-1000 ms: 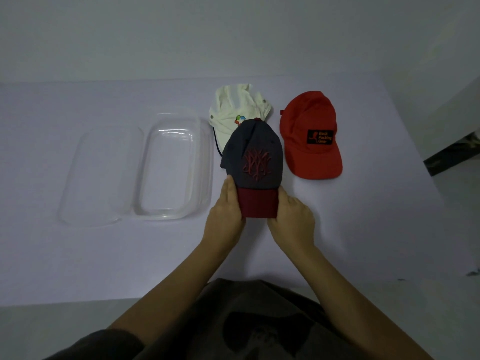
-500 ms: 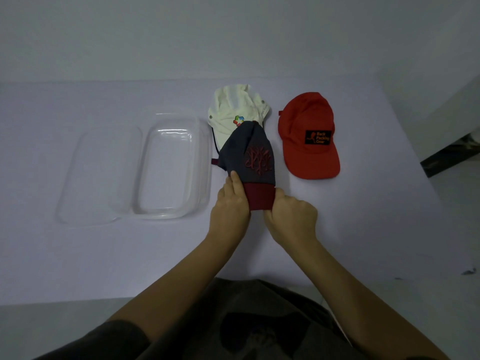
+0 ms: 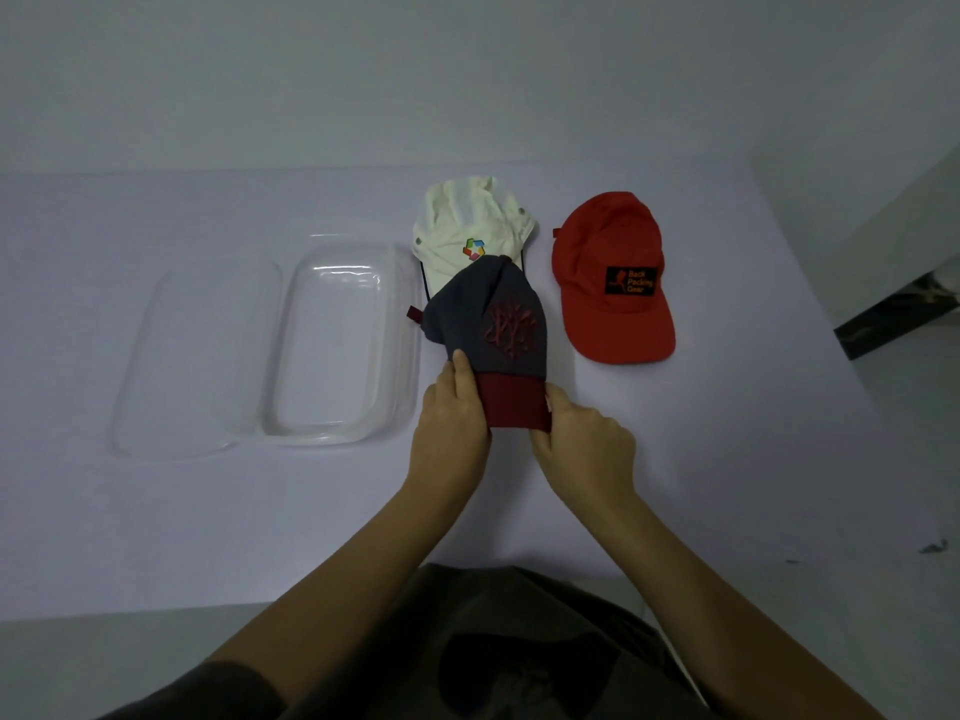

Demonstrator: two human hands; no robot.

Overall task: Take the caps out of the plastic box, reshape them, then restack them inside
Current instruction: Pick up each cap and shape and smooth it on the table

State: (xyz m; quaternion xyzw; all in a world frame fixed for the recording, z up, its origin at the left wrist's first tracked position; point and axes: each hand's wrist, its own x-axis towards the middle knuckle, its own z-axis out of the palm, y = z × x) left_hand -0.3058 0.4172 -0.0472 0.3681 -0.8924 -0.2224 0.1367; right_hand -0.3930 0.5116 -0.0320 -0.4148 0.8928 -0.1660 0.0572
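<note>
We see the white table (image 3: 208,511) bearing the clear plastic box (image 3: 340,345), its lid (image 3: 192,356) to its left. Right of it lie the red cap (image 3: 610,283) and cream cap (image 3: 467,226). Our left hand (image 3: 452,423) and right hand (image 3: 584,439) pinch the grey cap (image 3: 493,314) by its maroon brim (image 3: 514,402).

My left hand (image 3: 453,413) is closed along one side of the brim, fingers (image 3: 460,367) pointing away from me and pressed together; my right hand (image 3: 584,441) is curled in on the other side, knuckles up, thumb side against the brim's edge; both forearms are bare and stretch forward, converging so my hands sit close together.
</note>
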